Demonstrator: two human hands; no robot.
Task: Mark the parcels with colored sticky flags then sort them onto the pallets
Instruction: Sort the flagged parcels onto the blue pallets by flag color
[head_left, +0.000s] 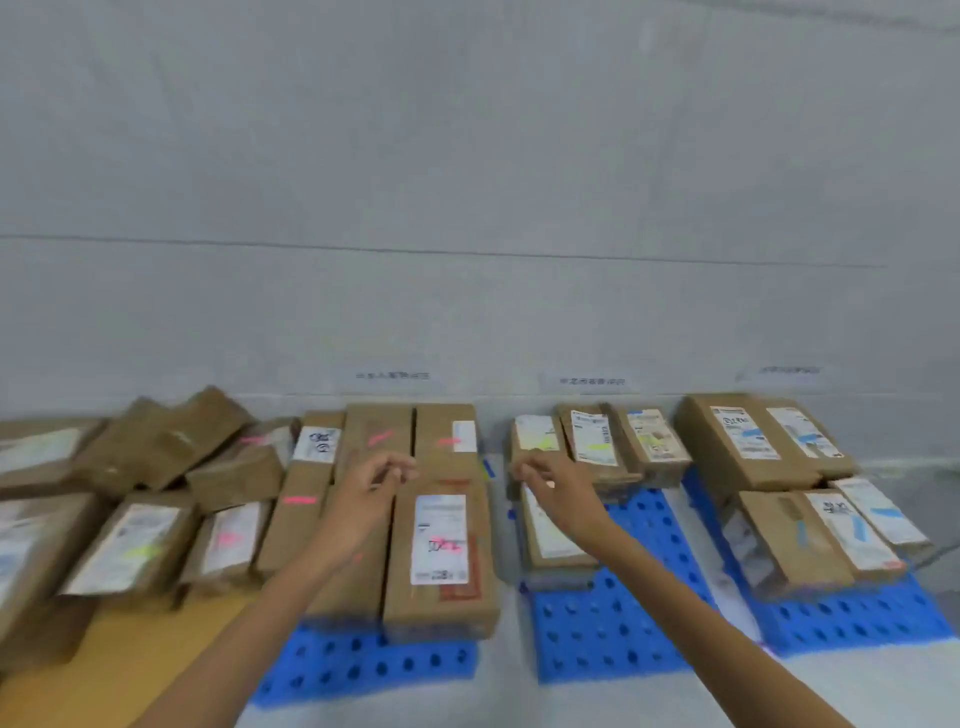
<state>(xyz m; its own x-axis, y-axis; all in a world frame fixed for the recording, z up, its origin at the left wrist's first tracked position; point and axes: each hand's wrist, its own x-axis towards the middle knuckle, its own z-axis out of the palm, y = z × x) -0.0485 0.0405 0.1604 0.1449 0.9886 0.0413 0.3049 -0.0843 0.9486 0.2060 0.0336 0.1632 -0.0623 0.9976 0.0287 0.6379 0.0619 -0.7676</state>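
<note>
- I read the three blue pallets (597, 634) as colour lanes: pink flags left, yellow middle, blue right.
- The left hand (371, 486) hangs loosely curled and empty above the pink-flagged parcels (441, 545).
- The right hand (553, 486) is at a yellow-flagged parcel (535, 439); blur hides its grip.
- Parcels lie label-up so flags show, long axes toward the wall (467, 208).

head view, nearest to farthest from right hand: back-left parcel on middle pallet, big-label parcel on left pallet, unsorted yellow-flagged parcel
1. back-left parcel, middle pallet, by right hand
2. big-label parcel, left pallet
3. unsorted yellow-flagged parcel, far left
</note>
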